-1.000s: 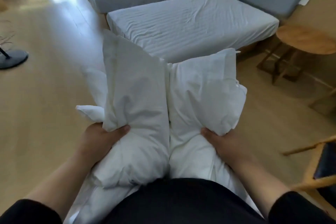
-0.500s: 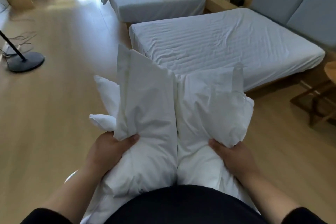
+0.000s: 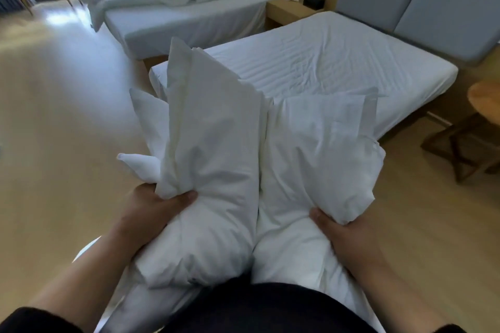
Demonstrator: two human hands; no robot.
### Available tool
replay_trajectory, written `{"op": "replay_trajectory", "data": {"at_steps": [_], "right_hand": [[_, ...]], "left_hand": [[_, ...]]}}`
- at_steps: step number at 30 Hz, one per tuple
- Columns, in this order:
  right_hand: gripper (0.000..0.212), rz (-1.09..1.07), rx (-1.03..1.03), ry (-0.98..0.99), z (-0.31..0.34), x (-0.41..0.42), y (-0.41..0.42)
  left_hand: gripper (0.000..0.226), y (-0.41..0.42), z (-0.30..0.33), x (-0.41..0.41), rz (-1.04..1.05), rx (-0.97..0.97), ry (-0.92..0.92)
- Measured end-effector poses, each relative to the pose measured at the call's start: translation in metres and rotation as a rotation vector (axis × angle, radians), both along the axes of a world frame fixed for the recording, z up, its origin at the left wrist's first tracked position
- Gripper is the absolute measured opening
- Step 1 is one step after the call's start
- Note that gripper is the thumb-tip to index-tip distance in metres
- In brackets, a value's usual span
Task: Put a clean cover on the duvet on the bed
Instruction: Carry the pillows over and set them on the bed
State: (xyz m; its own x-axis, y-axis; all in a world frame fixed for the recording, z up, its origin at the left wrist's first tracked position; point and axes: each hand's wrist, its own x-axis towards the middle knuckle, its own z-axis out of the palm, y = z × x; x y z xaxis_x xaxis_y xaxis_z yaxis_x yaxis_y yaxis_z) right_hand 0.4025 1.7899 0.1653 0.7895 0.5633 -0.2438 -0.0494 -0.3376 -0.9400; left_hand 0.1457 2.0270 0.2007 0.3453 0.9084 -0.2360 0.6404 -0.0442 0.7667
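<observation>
Head view: a bulky white folded duvet bundle [image 3: 243, 184] is gripped at centre frame, carried in front of the body.

Left hand [image 3: 154, 208] and right hand [image 3: 338, 232] are each curled round a bunched fold. The bundle is judged soft, light and floppy, best held by gathered corners. The white-sheeted bed [image 3: 324, 62] lies beyond at upper right, on a pale wooden floor [image 3: 67, 116].

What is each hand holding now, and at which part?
Both grip white bedding: the left hand holds a bunched fold on its left side, the right hand a bunched fold on its right.

The white bedding [image 3: 216, 170] hides the fingers of both hands, and its lower end runs off the bottom edge
</observation>
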Motion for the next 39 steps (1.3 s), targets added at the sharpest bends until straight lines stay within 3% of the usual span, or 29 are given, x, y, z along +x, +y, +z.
{"op": "replay_trajectory", "data": {"at_steps": [6,13,22,28,32,39], "right_hand": [[0.029,-0.003,0.067,0.016,0.004,0.093,0.132],[0.025,-0.048,0.053,0.036,0.023,0.181,0.232],[0.034,-0.266,0.044,0.023,0.001,0.236,0.350],[0.034,-0.441,-0.087,0.038,-0.009,0.246,0.468],[0.045,-0.537,-0.163,0.063,-0.002,0.259,0.533],[0.070,-0.713,-0.162,0.121,0.002,0.284,0.599]], "left_hand": [[0.037,0.132,0.023,0.098,-0.038,0.073,0.053],[0.021,0.243,0.069,0.195,-0.132,0.147,0.021],[0.029,0.415,0.015,0.310,-0.338,0.087,0.016],[0.034,0.569,-0.003,0.382,-0.560,0.043,0.086],[0.024,0.661,0.014,0.421,-0.669,0.020,0.087],[0.037,0.780,0.030,0.489,-0.797,-0.005,0.078]]}}
